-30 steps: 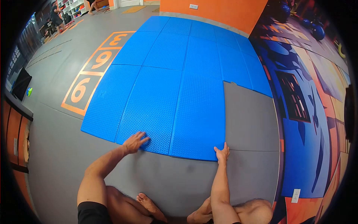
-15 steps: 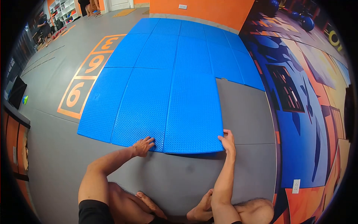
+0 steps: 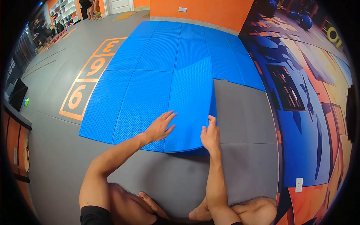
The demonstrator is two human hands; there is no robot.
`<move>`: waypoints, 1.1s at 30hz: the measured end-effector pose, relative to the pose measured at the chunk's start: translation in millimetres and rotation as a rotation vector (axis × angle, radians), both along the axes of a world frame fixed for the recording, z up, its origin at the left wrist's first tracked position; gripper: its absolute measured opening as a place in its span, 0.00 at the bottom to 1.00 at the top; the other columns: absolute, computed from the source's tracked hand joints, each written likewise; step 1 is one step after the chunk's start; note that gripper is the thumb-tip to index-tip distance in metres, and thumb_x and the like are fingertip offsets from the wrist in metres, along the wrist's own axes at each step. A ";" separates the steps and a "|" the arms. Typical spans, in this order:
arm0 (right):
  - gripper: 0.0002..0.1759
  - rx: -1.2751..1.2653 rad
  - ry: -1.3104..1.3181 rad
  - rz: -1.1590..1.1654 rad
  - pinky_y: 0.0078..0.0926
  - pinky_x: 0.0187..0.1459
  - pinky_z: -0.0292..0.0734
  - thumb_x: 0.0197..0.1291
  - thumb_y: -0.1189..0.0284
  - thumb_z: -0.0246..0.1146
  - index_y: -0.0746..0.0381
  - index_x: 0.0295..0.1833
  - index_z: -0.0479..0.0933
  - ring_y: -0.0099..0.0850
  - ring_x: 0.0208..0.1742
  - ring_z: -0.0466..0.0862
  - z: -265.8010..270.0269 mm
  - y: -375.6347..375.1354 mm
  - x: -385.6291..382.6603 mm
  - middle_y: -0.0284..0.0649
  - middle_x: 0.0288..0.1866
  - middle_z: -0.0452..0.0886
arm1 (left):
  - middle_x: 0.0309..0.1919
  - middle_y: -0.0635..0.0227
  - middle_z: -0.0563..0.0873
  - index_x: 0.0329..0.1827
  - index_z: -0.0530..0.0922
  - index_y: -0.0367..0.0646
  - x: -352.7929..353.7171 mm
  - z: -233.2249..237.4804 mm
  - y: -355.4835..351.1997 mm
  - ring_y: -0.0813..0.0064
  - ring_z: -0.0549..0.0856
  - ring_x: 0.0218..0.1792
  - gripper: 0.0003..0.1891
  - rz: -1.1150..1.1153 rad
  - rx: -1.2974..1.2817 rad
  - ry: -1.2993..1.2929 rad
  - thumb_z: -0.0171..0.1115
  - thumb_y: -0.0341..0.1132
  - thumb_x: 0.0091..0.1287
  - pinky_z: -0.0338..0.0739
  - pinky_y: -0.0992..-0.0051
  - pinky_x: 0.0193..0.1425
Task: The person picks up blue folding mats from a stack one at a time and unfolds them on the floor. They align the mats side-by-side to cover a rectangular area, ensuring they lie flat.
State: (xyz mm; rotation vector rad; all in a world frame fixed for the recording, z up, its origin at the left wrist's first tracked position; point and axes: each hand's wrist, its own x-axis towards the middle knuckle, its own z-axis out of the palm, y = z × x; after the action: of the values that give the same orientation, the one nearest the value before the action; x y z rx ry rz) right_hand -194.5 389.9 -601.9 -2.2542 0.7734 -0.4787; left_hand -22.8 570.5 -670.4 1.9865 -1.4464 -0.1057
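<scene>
R hand (image 3: 211, 137) holding tilted blue mat (image 3: 193, 101), L hand (image 3: 160, 127) nr, gray flr (image 3: 245, 112)

Orange number boxes (image 3: 86, 80) mark the grey floor (image 3: 45, 90) at left, white shelves (image 3: 64, 13) and a door (image 3: 119, 6) stand at the back, an orange wall (image 3: 213, 15) carries a socket plate (image 3: 182, 9), and a colourful mural (image 3: 300, 142) fills the right side, a white outlet (image 3: 299, 185) low on it.

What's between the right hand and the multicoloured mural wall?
Head view: flat grey floor with a thin dark seam lies between the right hand and the multicoloured mural wall.
</scene>
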 end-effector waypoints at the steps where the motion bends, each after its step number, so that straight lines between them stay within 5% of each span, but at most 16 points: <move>1: 0.27 -0.007 -0.013 0.017 0.55 0.60 0.74 0.67 0.78 0.58 0.70 0.70 0.61 0.64 0.58 0.80 3.7 6.9 2.4 0.68 0.56 0.80 | 0.74 0.44 0.67 0.74 0.67 0.42 -4.2 19.8 -12.1 0.42 0.65 0.76 0.28 0.007 -0.100 0.005 0.60 0.37 0.73 0.65 0.46 0.75; 6: 0.25 0.076 -0.193 0.136 0.52 0.58 0.77 0.66 0.75 0.59 0.71 0.67 0.66 0.60 0.58 0.82 4.8 24.5 11.6 0.66 0.58 0.80 | 0.76 0.55 0.69 0.71 0.73 0.48 -17.3 85.2 -43.7 0.44 0.60 0.79 0.22 -0.154 -0.154 -0.328 0.53 0.42 0.77 0.56 0.47 0.80; 9: 0.28 0.281 -0.320 0.197 0.46 0.58 0.80 0.66 0.73 0.62 0.72 0.68 0.66 0.57 0.59 0.84 -3.0 25.7 15.7 0.65 0.57 0.81 | 0.75 0.57 0.70 0.68 0.75 0.47 -14.1 88.4 -47.8 0.44 0.62 0.77 0.21 -0.254 -0.074 -0.153 0.50 0.44 0.78 0.56 0.45 0.78; 13: 0.37 0.586 -0.336 0.440 0.39 0.62 0.80 0.66 0.68 0.68 0.69 0.76 0.62 0.44 0.71 0.76 2.7 17.5 10.1 0.55 0.71 0.73 | 0.69 0.53 0.70 0.68 0.74 0.46 -12.5 101.7 -27.0 0.41 0.65 0.70 0.26 -0.158 -0.038 -0.184 0.53 0.51 0.75 0.62 0.45 0.74; 17: 0.37 0.827 -0.218 0.626 0.37 0.70 0.73 0.66 0.64 0.70 0.67 0.75 0.65 0.39 0.76 0.69 -16.5 -11.5 3.7 0.48 0.76 0.67 | 0.67 0.51 0.70 0.52 0.78 0.42 -12.4 98.7 -17.6 0.40 0.64 0.69 0.21 0.000 -0.078 -0.068 0.63 0.49 0.67 0.62 0.45 0.74; 18: 0.35 0.843 -0.170 0.554 0.37 0.72 0.69 0.66 0.63 0.70 0.63 0.74 0.69 0.39 0.76 0.69 -33.3 -16.3 6.6 0.47 0.78 0.66 | 0.69 0.51 0.70 0.44 0.76 0.41 -10.3 103.4 -13.7 0.39 0.62 0.71 0.14 0.013 -0.062 -0.026 0.62 0.40 0.60 0.62 0.46 0.75; 24: 0.38 0.219 0.172 0.210 0.45 0.79 0.56 0.63 0.55 0.70 0.52 0.77 0.69 0.48 0.82 0.59 -193.9 -30.7 -0.1 0.50 0.83 0.58 | 0.75 0.53 0.68 0.38 0.75 0.39 3.6 99.3 3.4 0.42 0.53 0.81 0.11 -0.068 -0.082 -0.053 0.51 0.29 0.51 0.52 0.43 0.82; 28: 0.48 -0.022 0.518 0.287 0.52 0.83 0.33 0.63 0.38 0.62 0.46 0.83 0.56 0.42 0.88 0.35 -224.8 -19.8 -39.2 0.41 0.89 0.37 | 0.64 0.56 0.81 0.29 0.76 0.39 8.7 108.5 7.1 0.44 0.57 0.80 0.07 -0.159 -0.016 -0.163 0.49 0.28 0.51 0.50 0.41 0.83; 33: 0.52 -0.046 0.569 0.205 0.52 0.83 0.31 0.62 0.31 0.56 0.44 0.84 0.52 0.39 0.88 0.35 -231.6 -30.8 -59.0 0.34 0.89 0.37 | 0.47 0.60 0.87 0.21 0.76 0.39 1.3 109.4 2.5 0.45 0.64 0.77 0.08 -0.156 0.038 -0.147 0.49 0.28 0.53 0.54 0.41 0.81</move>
State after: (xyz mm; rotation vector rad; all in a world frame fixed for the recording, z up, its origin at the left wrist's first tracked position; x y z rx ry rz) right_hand -253.5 359.1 -833.5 -2.5061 0.7917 0.2612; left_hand -21.5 573.1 -561.0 1.9441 -1.7049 -0.0566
